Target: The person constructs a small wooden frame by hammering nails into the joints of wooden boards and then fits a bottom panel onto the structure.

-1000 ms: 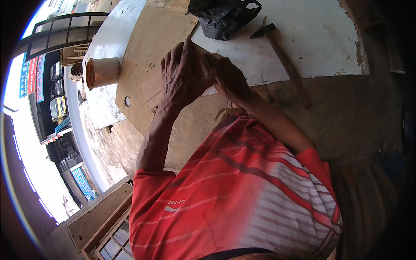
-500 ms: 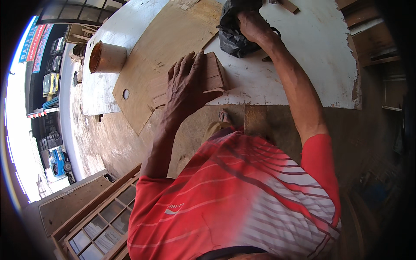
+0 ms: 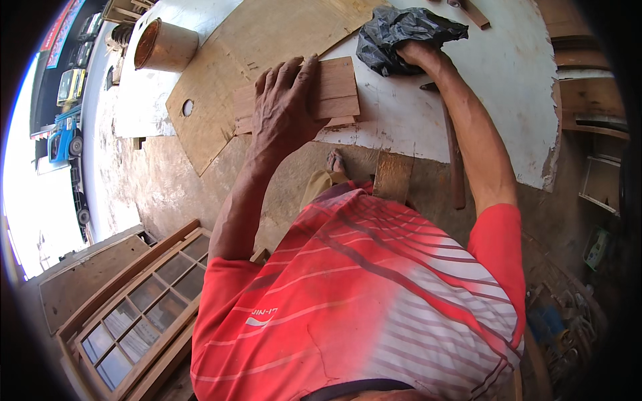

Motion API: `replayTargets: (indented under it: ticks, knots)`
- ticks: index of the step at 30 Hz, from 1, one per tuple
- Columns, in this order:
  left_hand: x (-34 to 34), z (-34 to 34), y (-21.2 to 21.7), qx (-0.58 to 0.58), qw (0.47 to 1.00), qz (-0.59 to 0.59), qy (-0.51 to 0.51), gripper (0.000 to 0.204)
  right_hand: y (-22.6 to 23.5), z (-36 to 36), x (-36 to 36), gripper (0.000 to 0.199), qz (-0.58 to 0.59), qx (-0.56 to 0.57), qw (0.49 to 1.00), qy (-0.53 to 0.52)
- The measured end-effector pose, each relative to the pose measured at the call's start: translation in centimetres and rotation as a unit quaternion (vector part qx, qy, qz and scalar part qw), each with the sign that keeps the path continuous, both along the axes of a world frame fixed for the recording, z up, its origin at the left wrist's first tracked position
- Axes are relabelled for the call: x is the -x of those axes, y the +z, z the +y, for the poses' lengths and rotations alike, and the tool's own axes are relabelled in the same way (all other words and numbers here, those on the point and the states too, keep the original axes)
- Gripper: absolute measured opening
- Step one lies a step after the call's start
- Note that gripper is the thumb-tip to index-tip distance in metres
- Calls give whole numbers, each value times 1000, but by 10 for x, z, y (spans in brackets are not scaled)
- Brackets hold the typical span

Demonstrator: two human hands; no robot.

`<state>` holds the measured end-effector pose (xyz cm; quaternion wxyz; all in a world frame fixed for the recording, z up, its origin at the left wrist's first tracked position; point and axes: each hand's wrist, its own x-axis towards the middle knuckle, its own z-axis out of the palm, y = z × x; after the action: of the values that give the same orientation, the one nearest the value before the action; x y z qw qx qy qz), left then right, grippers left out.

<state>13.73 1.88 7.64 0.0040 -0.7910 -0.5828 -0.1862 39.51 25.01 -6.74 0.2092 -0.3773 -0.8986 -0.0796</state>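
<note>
Head view: the left hand lies flat, fingers spread and palm down, on a small stack of wooden boards. It is not clamped on them but presses them onto the desk, a posture that appears meant to keep the pieces aligned and stop them sliding. The boards sit partly on a large plywood sheet with a round hole cut through it, which extends away from the left hand to its far left side. The right hand reaches well ahead and to the right of the left, its fingers buried in a crumpled black plastic bag. Whether they are closed on the bag or on something inside it cannot be told. The two hands are well apart. Just beside the right forearm a hammer lies with its long wooden handle running back toward the body, within ready reach. Far to the left of the left hand stands a cylindrical container, open mouth showing. Below the left arm, off the desk, a glazed wooden window frame rests on the ground.
</note>
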Motion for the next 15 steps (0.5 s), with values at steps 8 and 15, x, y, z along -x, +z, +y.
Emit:
replayTargets:
  ticks: [8,15]
  knots:
    - [4,-1,-5,-10,1000,13,2,100,22,-20,7,31,-21,138,988,-59]
    - [-2,-1,-2,-4,1000,19,5,98,37,-49,-21,19,81,20,993,-89]
